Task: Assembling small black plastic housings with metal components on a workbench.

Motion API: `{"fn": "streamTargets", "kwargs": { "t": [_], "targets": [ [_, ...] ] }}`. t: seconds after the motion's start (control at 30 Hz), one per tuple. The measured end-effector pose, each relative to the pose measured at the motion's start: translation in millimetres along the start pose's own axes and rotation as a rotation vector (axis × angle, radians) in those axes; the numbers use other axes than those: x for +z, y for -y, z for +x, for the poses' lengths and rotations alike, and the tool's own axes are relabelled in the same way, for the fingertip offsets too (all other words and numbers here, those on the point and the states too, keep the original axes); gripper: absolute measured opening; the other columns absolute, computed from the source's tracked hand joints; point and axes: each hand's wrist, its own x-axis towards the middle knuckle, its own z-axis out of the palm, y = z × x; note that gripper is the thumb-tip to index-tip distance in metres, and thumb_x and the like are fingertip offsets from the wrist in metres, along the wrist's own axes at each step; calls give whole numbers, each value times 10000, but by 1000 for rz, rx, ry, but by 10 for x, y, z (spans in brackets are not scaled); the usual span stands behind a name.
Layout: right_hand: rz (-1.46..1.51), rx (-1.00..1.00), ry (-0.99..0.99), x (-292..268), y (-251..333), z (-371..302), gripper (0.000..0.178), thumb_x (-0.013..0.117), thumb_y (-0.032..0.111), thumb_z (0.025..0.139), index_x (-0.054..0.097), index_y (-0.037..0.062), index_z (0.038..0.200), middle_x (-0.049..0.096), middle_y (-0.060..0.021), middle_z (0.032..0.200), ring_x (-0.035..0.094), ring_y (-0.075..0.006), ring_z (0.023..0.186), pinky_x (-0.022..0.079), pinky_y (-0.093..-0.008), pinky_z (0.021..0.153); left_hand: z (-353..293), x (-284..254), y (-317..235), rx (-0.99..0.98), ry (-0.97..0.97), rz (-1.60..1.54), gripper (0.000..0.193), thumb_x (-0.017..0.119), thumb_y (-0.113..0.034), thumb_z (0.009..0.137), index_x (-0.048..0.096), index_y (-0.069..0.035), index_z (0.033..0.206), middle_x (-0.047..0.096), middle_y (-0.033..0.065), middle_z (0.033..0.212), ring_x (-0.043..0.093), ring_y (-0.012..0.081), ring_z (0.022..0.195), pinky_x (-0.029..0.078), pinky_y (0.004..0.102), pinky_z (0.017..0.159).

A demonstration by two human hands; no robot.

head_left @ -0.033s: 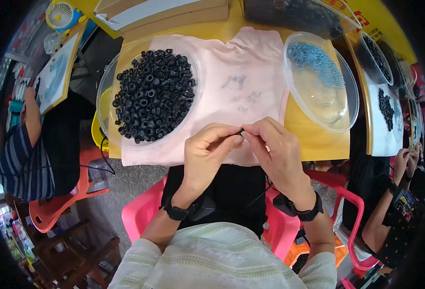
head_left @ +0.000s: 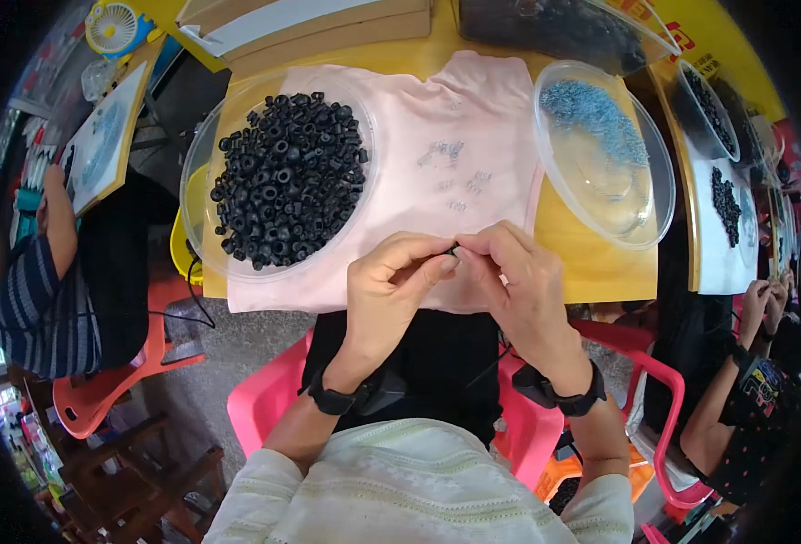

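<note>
Above the front edge of a pink cloth, my left hand pinches a small black part between thumb and fingertips. My right hand meets it there, thumb and forefinger closed at the same part; anything tiny in that pinch is hidden. On the left, a round clear plastic tray holds a heap of black ring-like parts. Small greyish metal-looking pieces lie in loose clusters on the pink cloth. A clear oval dish to the right carries many tiny bluish pieces.
A cardboard box and a clear bin with dark contents stand along the table's far side. People sit at boards on both sides: a striped sleeve left, a co-worker's hands right. My pink chair surrounds me.
</note>
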Motion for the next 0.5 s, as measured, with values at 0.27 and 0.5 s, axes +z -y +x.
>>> {"fn": "streamTargets", "kwargs": {
  "t": [0.27, 0.5],
  "targets": [
    [241, 149, -104, 81, 100, -45, 103, 677, 13, 875, 627, -22, 958, 613, -130, 818, 657, -210, 691, 508, -304, 572, -21, -48, -110, -144, 68, -188, 248, 635, 16, 910, 643, 47, 1157, 690, 113, 1017, 684, 168, 878, 555, 271, 823],
    [107, 57, -97, 55, 112, -32, 129, 694, -1, 851, 632, -23, 961, 618, -132, 823, 647, -220, 681, 515, -306, 575, -45, -84, -128, -158, 91, -236, 267, 628, -13, 931, 619, 51, 1190, 681, 124, 1067, 686, 179, 932, 560, 290, 870]
  ]
}}
